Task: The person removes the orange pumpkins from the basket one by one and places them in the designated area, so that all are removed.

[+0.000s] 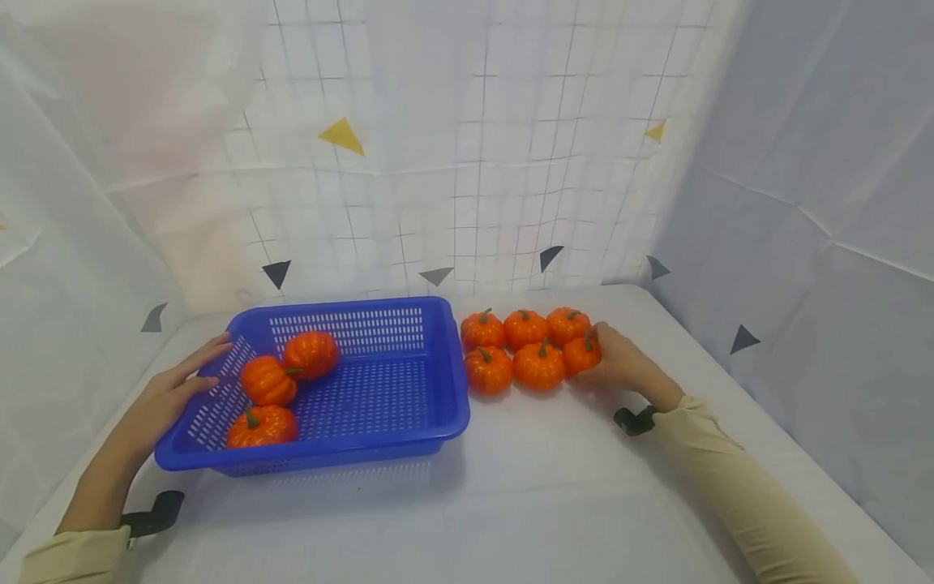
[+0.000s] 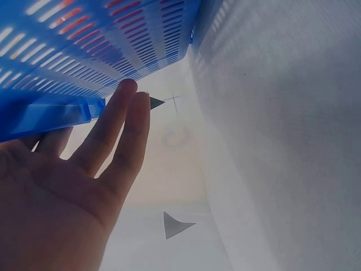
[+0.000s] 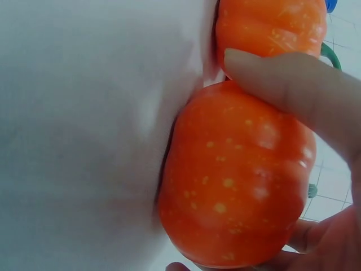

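My right hand (image 1: 620,361) grips an orange pumpkin (image 1: 581,355) at the right end of the front row. In the right wrist view, the thumb (image 3: 282,79) lies along one side of this speckled pumpkin (image 3: 237,180), with fingertips around the other side. The pumpkin is on the white table, close beside its neighbour (image 3: 271,28). At the left, my left hand (image 1: 164,397) rests against the side of a blue plastic basket (image 1: 314,442). Its fingers (image 2: 132,135) extend nearly straight under the rim, near the slotted wall (image 2: 135,34) in the left wrist view.
Three pumpkins lie at the basket's left side, one of them (image 1: 311,354) farthest back. Several more, including one at front left (image 1: 488,371), stand in two rows right of the basket. White sheets (image 1: 409,203) with triangle marks hang behind and beside the table (image 1: 511,503).
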`<state>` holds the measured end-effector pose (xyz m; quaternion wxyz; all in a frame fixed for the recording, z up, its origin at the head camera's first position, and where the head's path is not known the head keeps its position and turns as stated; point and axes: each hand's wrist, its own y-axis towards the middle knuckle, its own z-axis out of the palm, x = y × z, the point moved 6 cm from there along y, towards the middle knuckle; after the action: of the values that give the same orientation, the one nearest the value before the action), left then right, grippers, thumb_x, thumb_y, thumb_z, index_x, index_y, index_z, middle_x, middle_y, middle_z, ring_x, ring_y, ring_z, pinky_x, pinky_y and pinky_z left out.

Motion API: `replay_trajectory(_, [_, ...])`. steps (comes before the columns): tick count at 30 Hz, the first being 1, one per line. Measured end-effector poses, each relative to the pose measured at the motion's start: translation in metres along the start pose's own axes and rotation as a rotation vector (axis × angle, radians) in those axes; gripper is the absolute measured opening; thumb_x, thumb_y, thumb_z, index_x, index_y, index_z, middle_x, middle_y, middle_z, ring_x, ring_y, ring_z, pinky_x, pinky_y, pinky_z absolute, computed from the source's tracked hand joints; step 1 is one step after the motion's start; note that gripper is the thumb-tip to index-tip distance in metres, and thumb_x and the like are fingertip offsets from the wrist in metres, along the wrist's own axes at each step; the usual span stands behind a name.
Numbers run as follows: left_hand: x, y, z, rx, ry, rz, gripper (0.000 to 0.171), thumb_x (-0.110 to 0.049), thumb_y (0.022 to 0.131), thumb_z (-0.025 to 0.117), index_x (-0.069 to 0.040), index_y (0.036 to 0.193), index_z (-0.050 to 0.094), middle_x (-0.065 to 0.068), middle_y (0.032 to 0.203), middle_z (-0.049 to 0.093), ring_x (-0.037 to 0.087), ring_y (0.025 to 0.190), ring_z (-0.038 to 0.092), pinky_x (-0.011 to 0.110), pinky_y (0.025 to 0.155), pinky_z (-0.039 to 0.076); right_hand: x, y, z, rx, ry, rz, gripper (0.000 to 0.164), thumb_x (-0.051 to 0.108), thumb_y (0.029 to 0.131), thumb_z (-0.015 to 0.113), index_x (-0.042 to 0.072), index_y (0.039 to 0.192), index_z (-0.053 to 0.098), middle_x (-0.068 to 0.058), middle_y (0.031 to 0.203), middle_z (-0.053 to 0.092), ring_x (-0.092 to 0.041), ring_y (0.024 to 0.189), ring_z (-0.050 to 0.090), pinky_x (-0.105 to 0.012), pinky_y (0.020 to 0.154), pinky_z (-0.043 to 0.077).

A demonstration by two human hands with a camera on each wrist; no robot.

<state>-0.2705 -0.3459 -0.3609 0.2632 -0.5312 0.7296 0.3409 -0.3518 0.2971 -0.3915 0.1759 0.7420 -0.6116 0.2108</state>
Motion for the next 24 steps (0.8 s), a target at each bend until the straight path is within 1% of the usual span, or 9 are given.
replay_trajectory(6, [0.0, 0.0, 0.0, 0.0, -0.011, 0.003, 0.053, -0.024, 0.112, 0.042, -0.006, 0.162, 0.034, 0.024, 0.169, 0.015, 0.057, 0.15, 0.007, 0.086, 0.106, 0.004, 0.0, -0.001, 0.002, 0.029, 0.004, 0.031, 0.079, 0.027, 0.077, 0.09, -0.008, 0.129, 0.041, -0.022, 0.112, 0.059, -0.037, 0.097, 0.058, -0.053, 0.093, 0.055])
replay_trajectory(9, [-0.001, 0.0, 0.0, 0.002, -0.018, 0.004, 0.053, -0.024, 0.112, 0.042, -0.006, 0.162, 0.034, 0.024, 0.169, 0.015, 0.057, 0.15, 0.006, 0.086, 0.106, 0.003, 0.0, -0.002, 0.002, 0.045, -0.004, 0.044, 0.083, 0.031, 0.078, 0.09, -0.007, 0.132, 0.04, -0.023, 0.115, 0.059, -0.038, 0.1, 0.059, -0.055, 0.096, 0.054])
replay_trajectory(12, [-0.001, -0.001, 0.0, 0.004, -0.022, -0.003, 0.054, -0.024, 0.112, 0.042, -0.007, 0.162, 0.033, 0.024, 0.169, 0.014, 0.057, 0.15, 0.006, 0.086, 0.106, 0.003, 0.003, -0.004, 0.0, 0.055, -0.028, 0.026, 0.087, 0.035, 0.078, 0.09, -0.008, 0.134, 0.038, -0.026, 0.12, 0.059, -0.04, 0.105, 0.059, -0.058, 0.099, 0.051])
replay_trajectory(15, [-0.002, -0.002, 0.0, 0.004, -0.022, -0.008, 0.054, -0.025, 0.112, 0.042, -0.008, 0.162, 0.033, 0.023, 0.17, 0.014, 0.057, 0.15, 0.006, 0.087, 0.105, 0.004, 0.008, -0.007, -0.006, 0.047, -0.053, 0.007, 0.089, 0.036, 0.079, 0.089, -0.01, 0.136, 0.039, -0.03, 0.126, 0.057, -0.044, 0.112, 0.058, -0.061, 0.103, 0.048])
replay_trajectory(17, [-0.002, -0.002, 0.0, 0.002, -0.023, -0.005, 0.054, -0.024, 0.112, 0.042, -0.007, 0.162, 0.033, 0.023, 0.17, 0.014, 0.058, 0.15, 0.007, 0.087, 0.105, 0.005, 0.013, -0.008, -0.01, 0.035, -0.061, 0.0, 0.092, 0.037, 0.08, 0.089, -0.013, 0.138, 0.038, -0.034, 0.13, 0.054, -0.046, 0.116, 0.055, -0.063, 0.104, 0.047])
replay_trajectory(20, [-0.003, -0.002, -0.001, 0.0, -0.025, 0.0, 0.053, -0.024, 0.112, 0.042, -0.006, 0.161, 0.034, 0.024, 0.169, 0.014, 0.057, 0.15, 0.007, 0.087, 0.105, 0.005, 0.025, -0.01, -0.019, 0.003, -0.073, 0.003, 0.092, 0.036, 0.083, 0.087, -0.014, 0.142, 0.037, -0.036, 0.137, 0.05, -0.048, 0.12, 0.052, -0.064, 0.106, 0.045])
replay_trajectory(22, [-0.003, -0.001, 0.0, 0.001, -0.021, -0.002, 0.053, -0.024, 0.112, 0.042, -0.006, 0.161, 0.034, 0.024, 0.169, 0.014, 0.057, 0.15, 0.007, 0.087, 0.105, 0.005, 0.038, -0.012, -0.025, -0.032, -0.079, -0.009, 0.092, 0.036, 0.086, 0.085, -0.014, 0.145, 0.036, -0.036, 0.14, 0.047, -0.049, 0.123, 0.049, -0.065, 0.107, 0.043])
replay_trajectory(24, [-0.002, 0.0, 0.0, 0.002, -0.016, -0.008, 0.054, -0.025, 0.112, 0.042, -0.006, 0.162, 0.034, 0.024, 0.169, 0.015, 0.057, 0.15, 0.007, 0.087, 0.105, 0.005, 0.054, -0.014, -0.031, -0.073, -0.072, -0.04, 0.089, 0.034, 0.088, 0.083, -0.013, 0.148, 0.036, -0.035, 0.145, 0.045, -0.049, 0.127, 0.047, -0.065, 0.108, 0.042])
